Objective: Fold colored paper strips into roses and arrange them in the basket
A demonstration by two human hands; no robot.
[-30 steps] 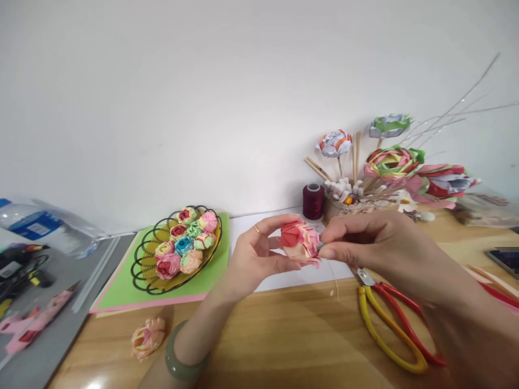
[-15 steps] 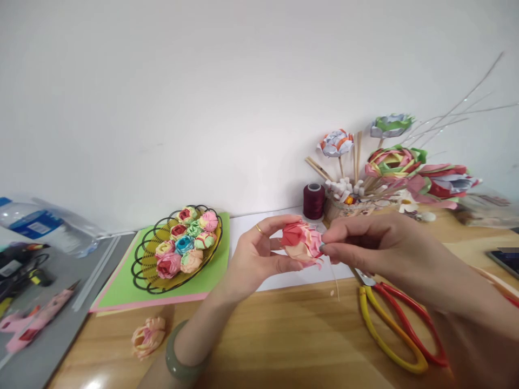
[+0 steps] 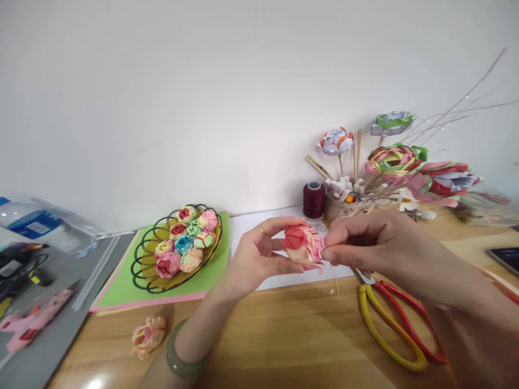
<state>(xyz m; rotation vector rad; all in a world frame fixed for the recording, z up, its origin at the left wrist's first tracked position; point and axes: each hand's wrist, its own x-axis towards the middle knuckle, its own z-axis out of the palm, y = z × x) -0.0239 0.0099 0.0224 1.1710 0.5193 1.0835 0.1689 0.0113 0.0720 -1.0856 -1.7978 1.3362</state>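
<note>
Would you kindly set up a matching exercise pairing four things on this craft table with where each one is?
1. paper flower
2. scissors
3. thread spool
4. wire basket

a. on the green sheet
b. by the wall, beside the flower pot
c. between the fingers of both hands
d. flat on the wooden table, under the right hand

Pairs: 1-c, 2-d, 3-b, 4-a

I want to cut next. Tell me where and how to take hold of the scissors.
Grip the scissors by the two long loop handles, one yellow and one red, which spread toward the near table edge. Come from above and from the near side with the right hand: they lie flat on the wooden table, and the short blades point away, partly under that hand.
</note>
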